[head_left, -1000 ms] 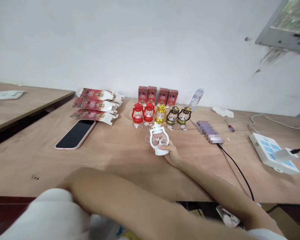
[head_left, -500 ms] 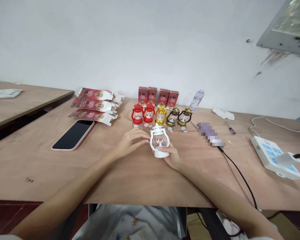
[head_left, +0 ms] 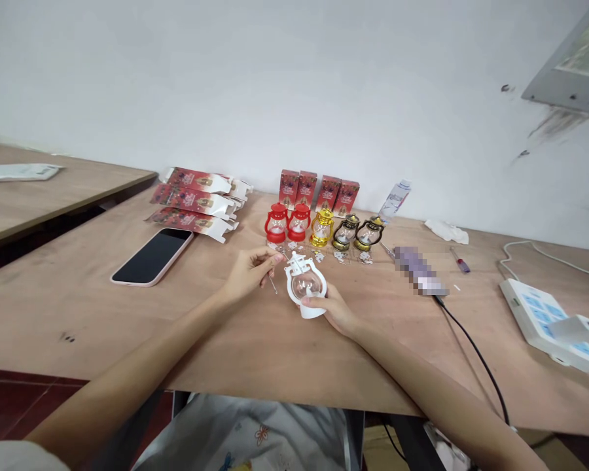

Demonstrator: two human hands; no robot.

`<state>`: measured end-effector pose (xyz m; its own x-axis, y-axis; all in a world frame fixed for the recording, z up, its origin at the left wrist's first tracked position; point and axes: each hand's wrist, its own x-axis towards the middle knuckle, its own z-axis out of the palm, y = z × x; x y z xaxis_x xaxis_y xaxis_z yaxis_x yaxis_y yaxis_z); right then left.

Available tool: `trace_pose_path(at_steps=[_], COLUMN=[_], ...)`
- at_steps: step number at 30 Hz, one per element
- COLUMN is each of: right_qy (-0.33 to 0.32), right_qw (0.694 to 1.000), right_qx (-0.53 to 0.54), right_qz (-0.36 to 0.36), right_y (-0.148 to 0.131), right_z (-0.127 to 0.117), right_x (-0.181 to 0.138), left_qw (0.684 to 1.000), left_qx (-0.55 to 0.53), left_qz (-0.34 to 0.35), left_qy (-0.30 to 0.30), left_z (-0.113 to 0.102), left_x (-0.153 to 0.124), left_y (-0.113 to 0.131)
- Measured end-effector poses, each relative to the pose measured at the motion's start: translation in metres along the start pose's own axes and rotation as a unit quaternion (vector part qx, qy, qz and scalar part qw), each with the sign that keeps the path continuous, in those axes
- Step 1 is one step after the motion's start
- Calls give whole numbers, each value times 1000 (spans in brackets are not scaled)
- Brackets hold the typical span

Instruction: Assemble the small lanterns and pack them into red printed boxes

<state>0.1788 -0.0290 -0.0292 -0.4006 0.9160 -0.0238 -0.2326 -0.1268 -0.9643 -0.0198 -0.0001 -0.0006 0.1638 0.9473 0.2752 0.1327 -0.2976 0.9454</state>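
Note:
A small white lantern (head_left: 306, 286) with a clear globe tilts to the left above the table. My right hand (head_left: 338, 310) is closed around its base from the right. My left hand (head_left: 249, 273), beside the lantern's top, pinches a thin metal wire (head_left: 273, 285), whose lower end sticks out below the fingers. Whether the wire touches the lantern I cannot tell. Behind them stand two red lanterns (head_left: 277, 224), a gold lantern (head_left: 322, 227) and two dark bronze lanterns (head_left: 345, 233), with small metal and white pieces (head_left: 318, 257) lying in front.
Flattened red boxes (head_left: 196, 201) and a phone (head_left: 153, 257) lie on the left. Upright red boxes (head_left: 304, 188) and a bottle (head_left: 395, 200) stand by the wall. To the right are a blurred-out purple item (head_left: 419, 269) on a cable, a screwdriver (head_left: 461, 263), tissue (head_left: 446, 231) and a power strip (head_left: 544, 320).
The lantern has gone from upright to tilted, its top leaning left. My left hand has curled its fingers, and a thin wire now shows in them. The view has shifted slightly.

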Motion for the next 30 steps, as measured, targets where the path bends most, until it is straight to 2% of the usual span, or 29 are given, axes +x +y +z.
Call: trace_pose_path(at_steps=[5,11,17,22,30], right_qy=[-28,-49,-68,-69,-84], right_qw=[998,996,994,994,994], right_qx=[-50,-70,-86,-83,-68], right_qz=[11,13,18,12,16], right_y=[1,-1,-3,-2,-2], right_z=[-2,-1,-2,-3,-5], right_x=[-1,-4,-4,-4,-4], left_qw=[998,998,997,997,997], left_qx=[36,32,45,15,21], left_qz=[35,53,52,52,56], left_qy=[33,26,38,52,41], left_z=[3,4,4,4,4], left_x=[-4,-4,-3,-3,0], left_y=[-1,0,3,4,-3])
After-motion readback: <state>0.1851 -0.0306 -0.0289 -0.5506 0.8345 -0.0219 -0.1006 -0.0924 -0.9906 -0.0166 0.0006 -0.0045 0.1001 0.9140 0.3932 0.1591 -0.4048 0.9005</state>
